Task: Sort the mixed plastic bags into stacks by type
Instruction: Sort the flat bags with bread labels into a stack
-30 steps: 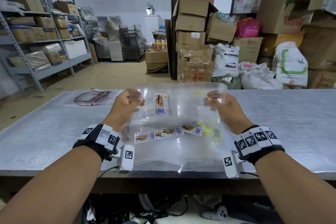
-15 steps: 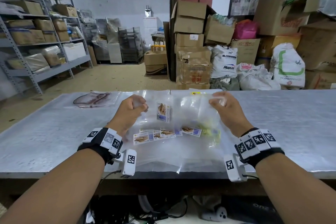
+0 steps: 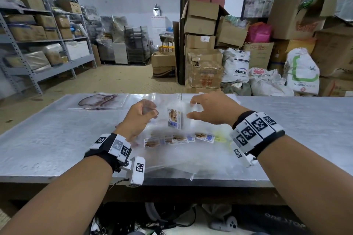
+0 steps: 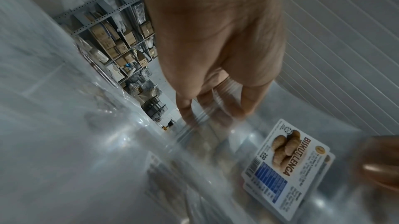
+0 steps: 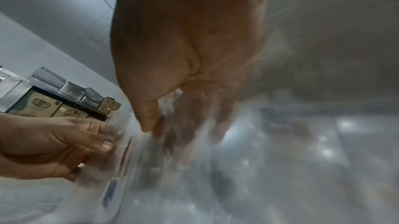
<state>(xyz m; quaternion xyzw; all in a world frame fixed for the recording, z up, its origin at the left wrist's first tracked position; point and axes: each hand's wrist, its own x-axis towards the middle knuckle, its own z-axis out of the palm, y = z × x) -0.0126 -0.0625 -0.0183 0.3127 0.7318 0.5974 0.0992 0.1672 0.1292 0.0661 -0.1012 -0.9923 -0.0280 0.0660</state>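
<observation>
My left hand (image 3: 142,113) grips the left edge of a clear plastic bag with a biscuit label (image 3: 174,118), held just above the steel table (image 3: 57,139). In the left wrist view the left fingers (image 4: 215,104) pinch the film beside that label (image 4: 285,157). My right hand (image 3: 198,108) is close on the label's right, its thumb (image 5: 146,122) in front of the film and its blurred fingers behind it. Beneath lies a loose pile of clear bags (image 3: 172,158) with biscuit labels (image 3: 170,139) and a yellow print (image 3: 219,137).
A flat stack of brown-printed bags (image 3: 99,101) lies at the table's far left, with plain clear bags (image 3: 164,97) beside it. Boxes and sacks (image 3: 236,65) stand on the floor beyond the table, shelving (image 3: 38,44) at the left. Cables hang under the near edge.
The bag was stretched wide and high between both hands. Now it has come down, and my right hand has swung left close to the label. The left hand has barely moved.
</observation>
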